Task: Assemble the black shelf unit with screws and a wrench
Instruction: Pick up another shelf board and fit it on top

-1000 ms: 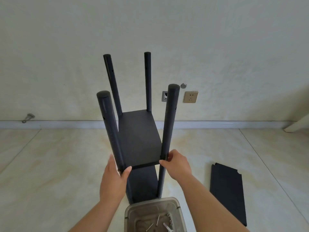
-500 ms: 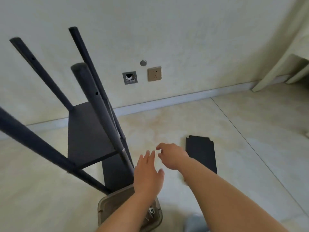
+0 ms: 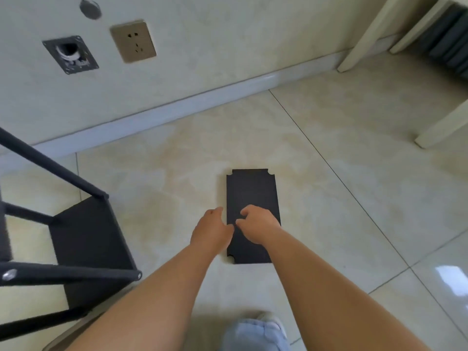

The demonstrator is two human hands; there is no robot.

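- The loose black shelf panel [image 3: 253, 196] is lying flat on the tiled floor [image 3: 354, 173], well apart from the frame, with its notched corners showing; these notches are presumably meant to seat against the round legs.
- The left hand [image 3: 211, 230] is hovering at the panel's left edge with fingers relaxed and gripping nothing.
- The right hand [image 3: 255, 228] is hanging over the panel's middle with fingers loosely curled, holding nothing; whether the fingertips are touching the board cannot be told.
- Both hands are being brought to one board, likely because a flat panel on a smooth floor is easier to lift by an edge with two hands.
- The partly built shelf unit [image 3: 86, 239] is standing at the left, its dark legs [image 3: 50, 165] crossing the view above an already fitted shelf.
- A wall socket [image 3: 133, 41] and an open wall fitting [image 3: 69, 54] are sitting above the skirting, and pale furniture legs [image 3: 364, 39] are standing at the upper right.
- Nothing is lying between the hands and the panel; no screws or wrench are visible here.
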